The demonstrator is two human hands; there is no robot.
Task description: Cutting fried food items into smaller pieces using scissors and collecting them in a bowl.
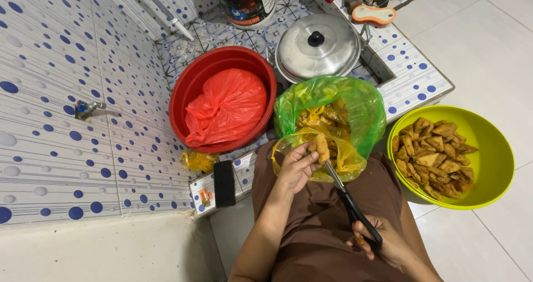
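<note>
My left hand (297, 168) holds a piece of fried tofu (319, 146) over a yellow plastic bag (345, 162) on my lap. My right hand (383, 243) grips the black handles of scissors (348, 201), whose blades point up toward the tofu piece. A green plastic bag (363, 107) holding more fried tofu sits just beyond, against my knees. A lime-green bowl (491, 162) on the floor at my right holds several cut tofu pieces (433, 157).
A red basin (191, 85) with a red plastic bag (225, 107) sits on a tiled ledge, beside a metal pot lid (317, 46). A black phone (224, 183) lies on the ledge edge. A tap (89, 110) sticks out of the dotted tile wall at left.
</note>
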